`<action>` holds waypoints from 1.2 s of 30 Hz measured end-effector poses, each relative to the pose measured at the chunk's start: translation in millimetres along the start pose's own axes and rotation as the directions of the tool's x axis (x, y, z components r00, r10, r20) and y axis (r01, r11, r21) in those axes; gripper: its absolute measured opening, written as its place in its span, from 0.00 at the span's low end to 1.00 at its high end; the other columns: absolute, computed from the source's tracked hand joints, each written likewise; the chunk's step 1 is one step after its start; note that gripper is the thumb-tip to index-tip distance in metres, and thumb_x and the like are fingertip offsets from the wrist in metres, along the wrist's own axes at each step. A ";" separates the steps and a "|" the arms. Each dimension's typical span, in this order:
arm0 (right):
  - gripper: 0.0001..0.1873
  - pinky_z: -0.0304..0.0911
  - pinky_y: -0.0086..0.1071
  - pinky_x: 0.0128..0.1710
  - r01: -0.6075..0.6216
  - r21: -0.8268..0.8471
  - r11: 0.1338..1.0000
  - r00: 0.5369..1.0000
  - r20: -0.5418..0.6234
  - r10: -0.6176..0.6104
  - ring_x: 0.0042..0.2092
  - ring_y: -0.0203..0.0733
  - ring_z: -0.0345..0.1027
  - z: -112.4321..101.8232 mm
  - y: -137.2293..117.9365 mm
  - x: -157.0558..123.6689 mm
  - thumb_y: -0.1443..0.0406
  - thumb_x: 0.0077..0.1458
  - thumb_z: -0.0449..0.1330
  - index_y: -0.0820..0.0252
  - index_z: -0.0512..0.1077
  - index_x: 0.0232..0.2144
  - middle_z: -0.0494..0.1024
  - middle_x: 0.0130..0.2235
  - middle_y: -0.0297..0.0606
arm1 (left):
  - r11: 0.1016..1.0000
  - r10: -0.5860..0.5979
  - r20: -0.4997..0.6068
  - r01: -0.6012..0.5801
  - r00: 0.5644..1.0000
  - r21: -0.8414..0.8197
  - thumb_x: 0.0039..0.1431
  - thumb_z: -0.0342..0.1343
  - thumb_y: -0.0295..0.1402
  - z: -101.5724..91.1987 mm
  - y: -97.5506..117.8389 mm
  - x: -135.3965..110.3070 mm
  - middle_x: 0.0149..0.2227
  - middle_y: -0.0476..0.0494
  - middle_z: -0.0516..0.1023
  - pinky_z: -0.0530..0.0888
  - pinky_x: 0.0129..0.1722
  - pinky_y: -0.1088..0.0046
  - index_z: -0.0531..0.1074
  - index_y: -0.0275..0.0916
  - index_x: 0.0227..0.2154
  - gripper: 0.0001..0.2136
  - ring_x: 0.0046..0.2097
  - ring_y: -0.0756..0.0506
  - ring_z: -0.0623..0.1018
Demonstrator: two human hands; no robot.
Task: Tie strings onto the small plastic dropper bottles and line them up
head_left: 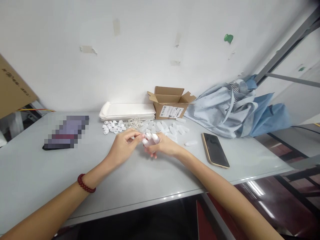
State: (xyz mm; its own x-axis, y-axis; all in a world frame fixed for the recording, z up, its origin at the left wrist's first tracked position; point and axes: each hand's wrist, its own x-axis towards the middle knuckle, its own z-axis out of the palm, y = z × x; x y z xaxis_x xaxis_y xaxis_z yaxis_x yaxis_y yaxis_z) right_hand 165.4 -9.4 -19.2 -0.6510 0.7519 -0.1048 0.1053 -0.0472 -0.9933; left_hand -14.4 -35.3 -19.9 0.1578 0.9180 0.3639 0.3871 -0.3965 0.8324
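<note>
My right hand [163,145] is wrapped round a small bunch of translucent plastic bottles with white caps [155,137], held just above the table. Close against the bunch, my left hand [126,145] has thumb and forefinger pinched together; what sits between them is too small to make out. Behind my hands lie several loose translucent bottles [173,129]. Loose white caps [113,126] are heaped beyond my left hand, and a tangle of pale rubber bands [135,123] lies between caps and bottles. One bottle [191,143] rests apart on the right.
An open cardboard box [168,103] and a white foam-like tray [128,111] stand along the wall. A phone [215,150] lies on the right of the grey table [150,180], a pixelated device [67,131] on the left. Blue cloth bags [225,110] slump at the back right.
</note>
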 end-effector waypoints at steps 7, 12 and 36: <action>0.02 0.62 0.25 0.17 -0.009 0.008 1.000 1.000 -0.015 0.009 0.20 0.31 0.63 -1.8 -2.6 -0.5 0.70 0.38 0.59 0.64 0.69 0.21 0.70 0.21 0.30 | 0.995 -0.100 -0.245 0.094 0.964 -0.037 0.55 0.58 0.42 -12.7 -5.4 10.1 0.29 0.47 0.77 0.68 0.35 0.71 0.77 0.39 0.25 0.12 0.33 0.46 0.73; 0.02 0.61 0.25 0.16 -0.077 -0.073 0.994 0.997 -0.018 0.076 0.19 0.32 0.63 -4.5 2.1 -1.1 0.69 0.38 0.60 0.65 0.70 0.20 0.70 0.19 0.30 | 0.999 -0.046 0.020 0.047 0.999 -0.012 0.55 0.59 0.43 -9.7 0.6 8.5 0.36 0.44 0.79 0.69 0.39 0.70 0.78 0.39 0.34 0.12 0.39 0.44 0.75; 0.06 0.50 0.25 0.18 -0.115 -0.461 0.880 0.991 -0.110 0.071 0.17 0.30 0.57 8.8 3.1 0.1 0.70 0.39 0.58 0.61 0.64 0.16 0.63 0.14 0.26 | 0.961 0.105 0.072 -0.120 0.992 0.249 0.57 0.54 0.37 -6.0 9.6 3.1 0.25 0.48 0.72 0.65 0.31 0.72 0.74 0.38 0.23 0.11 0.30 0.48 0.69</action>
State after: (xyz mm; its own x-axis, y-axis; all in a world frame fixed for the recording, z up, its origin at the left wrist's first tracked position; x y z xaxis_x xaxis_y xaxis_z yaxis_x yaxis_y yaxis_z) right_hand 159.1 -15.2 -22.7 -0.5549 0.8144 -0.1695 0.5143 0.1757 -0.8395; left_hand -15.6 -36.3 -8.2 0.2625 0.8697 0.4181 0.5797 -0.4885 0.6522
